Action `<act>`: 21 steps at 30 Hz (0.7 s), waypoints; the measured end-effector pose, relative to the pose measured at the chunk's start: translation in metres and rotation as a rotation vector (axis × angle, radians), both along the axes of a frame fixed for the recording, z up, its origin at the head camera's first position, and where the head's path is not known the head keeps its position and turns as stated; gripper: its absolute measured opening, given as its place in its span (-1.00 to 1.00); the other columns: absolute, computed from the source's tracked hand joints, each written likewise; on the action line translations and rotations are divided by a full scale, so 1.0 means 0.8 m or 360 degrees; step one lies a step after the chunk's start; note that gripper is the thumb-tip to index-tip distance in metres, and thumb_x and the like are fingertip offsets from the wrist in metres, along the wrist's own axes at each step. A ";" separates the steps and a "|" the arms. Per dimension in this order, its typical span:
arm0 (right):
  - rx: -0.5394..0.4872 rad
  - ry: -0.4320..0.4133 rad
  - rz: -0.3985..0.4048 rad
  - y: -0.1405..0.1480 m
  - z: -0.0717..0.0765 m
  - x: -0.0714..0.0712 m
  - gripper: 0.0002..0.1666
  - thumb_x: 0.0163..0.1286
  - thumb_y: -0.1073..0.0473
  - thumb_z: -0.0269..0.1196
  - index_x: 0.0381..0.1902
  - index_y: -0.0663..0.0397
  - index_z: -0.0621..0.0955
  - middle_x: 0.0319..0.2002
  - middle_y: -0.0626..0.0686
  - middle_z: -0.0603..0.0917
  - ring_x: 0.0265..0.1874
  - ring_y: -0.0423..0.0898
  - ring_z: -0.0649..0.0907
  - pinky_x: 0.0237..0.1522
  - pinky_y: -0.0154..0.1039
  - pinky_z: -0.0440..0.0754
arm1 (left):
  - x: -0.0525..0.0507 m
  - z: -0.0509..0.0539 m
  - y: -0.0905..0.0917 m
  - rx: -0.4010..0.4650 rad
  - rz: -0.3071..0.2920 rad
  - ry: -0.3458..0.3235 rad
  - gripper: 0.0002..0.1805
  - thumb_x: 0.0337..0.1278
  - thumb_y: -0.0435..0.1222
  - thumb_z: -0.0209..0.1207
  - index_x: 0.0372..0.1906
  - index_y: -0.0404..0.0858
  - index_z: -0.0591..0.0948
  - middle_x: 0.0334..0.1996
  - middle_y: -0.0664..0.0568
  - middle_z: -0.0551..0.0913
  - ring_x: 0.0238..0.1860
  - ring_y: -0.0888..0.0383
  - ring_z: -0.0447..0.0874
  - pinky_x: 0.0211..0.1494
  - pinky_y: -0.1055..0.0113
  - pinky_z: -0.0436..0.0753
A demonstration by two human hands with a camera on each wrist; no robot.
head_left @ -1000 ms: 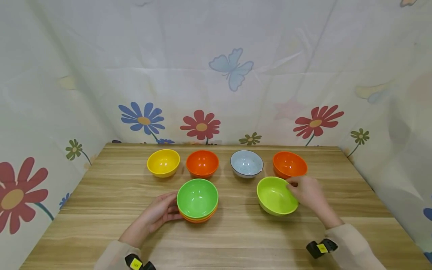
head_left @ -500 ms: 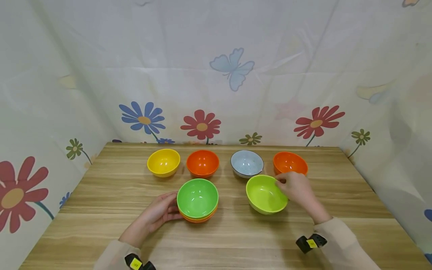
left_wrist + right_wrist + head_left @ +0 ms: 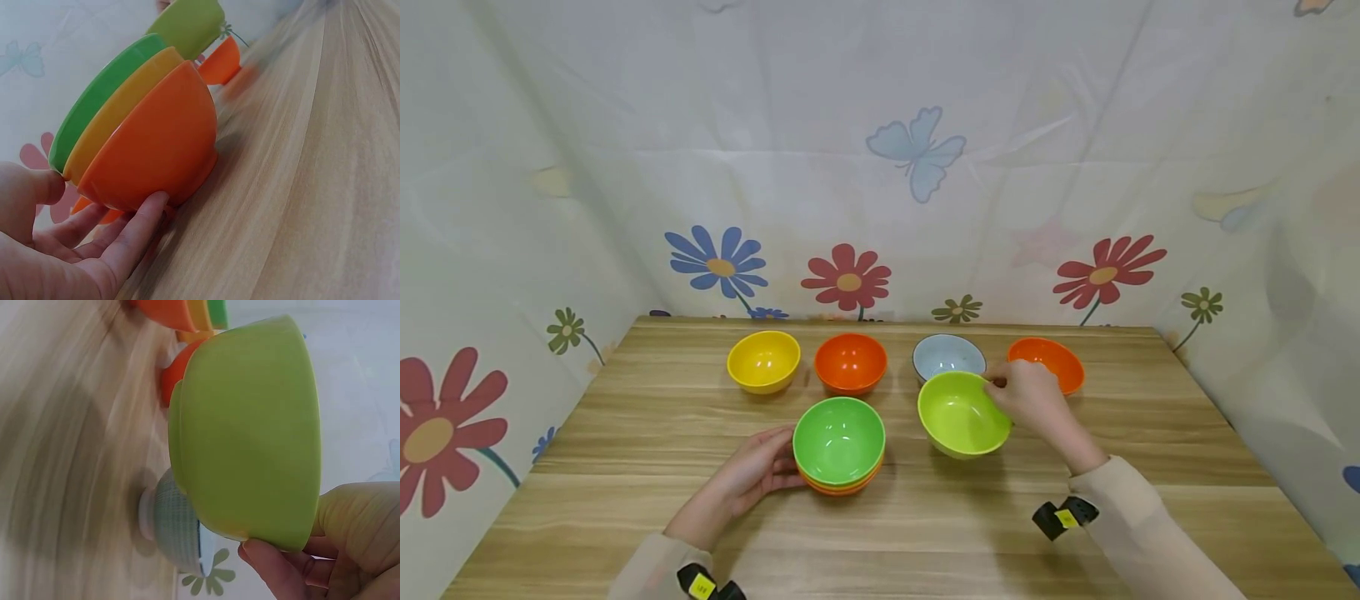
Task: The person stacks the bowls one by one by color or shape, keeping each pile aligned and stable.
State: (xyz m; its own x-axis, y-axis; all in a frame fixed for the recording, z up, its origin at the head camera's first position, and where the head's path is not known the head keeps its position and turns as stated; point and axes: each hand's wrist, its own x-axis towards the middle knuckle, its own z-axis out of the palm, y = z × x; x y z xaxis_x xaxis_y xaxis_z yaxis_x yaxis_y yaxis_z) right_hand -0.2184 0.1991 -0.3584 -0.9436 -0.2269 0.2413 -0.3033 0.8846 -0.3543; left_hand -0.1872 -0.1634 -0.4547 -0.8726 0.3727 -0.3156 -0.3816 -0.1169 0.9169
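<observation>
A stack of nested bowls stands on the wooden table: a green bowl on top, a yellow-orange bowl in the middle and an orange bowl at the bottom. My left hand holds the stack from the left, thumb at the rims and fingers against the lowest bowl's side. Right of the stack, my right hand pinches the right rim of a larger lime-green bowl. That bowl is raised off the table and slightly tilted; its outer wall fills much of the right wrist view.
Along the table's back stand a yellow bowl, an orange-red bowl, a pale blue-grey bowl and another orange bowl, partly hidden by the right hand. A flower-printed cloth hangs behind the table.
My right hand has carried the lime-green bowl leftward and higher, closer to the stack, now overlapping the blue-grey bowl in view. The left hand and the stack have stayed put.
</observation>
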 end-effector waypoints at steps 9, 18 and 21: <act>-0.0009 0.0015 0.0022 -0.021 0.019 -0.007 -0.81 0.15 0.30 0.23 -0.30 0.26 0.71 -0.45 0.15 0.70 -0.68 -0.14 0.50 -0.67 -0.36 0.45 | -0.001 -0.001 0.000 0.0001 0.0009 0.0000 -0.45 0.38 -0.15 -0.13 0.29 -0.44 0.22 -0.18 -0.02 0.62 -0.15 0.11 0.62 0.00 0.06 0.59; -0.0027 -0.0011 0.0041 -0.043 0.034 -0.010 -0.80 0.16 0.30 0.21 -0.29 0.27 0.70 -0.40 0.17 0.70 -0.65 -0.13 0.54 -0.61 -0.34 0.55 | -0.001 -0.001 0.000 -0.0008 0.0017 -0.0002 -0.43 0.37 -0.13 -0.12 0.30 -0.44 0.21 -0.17 -0.02 0.62 -0.15 0.10 0.62 0.00 0.06 0.59; -0.0020 -0.0011 0.0055 -0.051 0.038 -0.011 -0.80 0.16 0.30 0.21 -0.29 0.26 0.70 -0.41 0.16 0.70 -0.63 -0.12 0.55 -0.60 -0.34 0.55 | 0.000 -0.001 0.000 -0.0007 0.0018 0.0003 -0.43 0.37 -0.14 -0.12 0.30 -0.45 0.21 -0.17 -0.02 0.62 -0.15 0.10 0.62 0.00 0.06 0.60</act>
State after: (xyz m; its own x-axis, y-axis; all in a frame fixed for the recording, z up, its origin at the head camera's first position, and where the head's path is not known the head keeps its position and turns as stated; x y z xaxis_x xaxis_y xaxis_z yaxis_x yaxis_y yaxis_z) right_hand -0.2271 0.1587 -0.3280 -0.9369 -0.2562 0.2380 -0.3310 0.8691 -0.3676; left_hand -0.1873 -0.1633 -0.4554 -0.8774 0.3616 -0.3154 -0.3784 -0.1174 0.9181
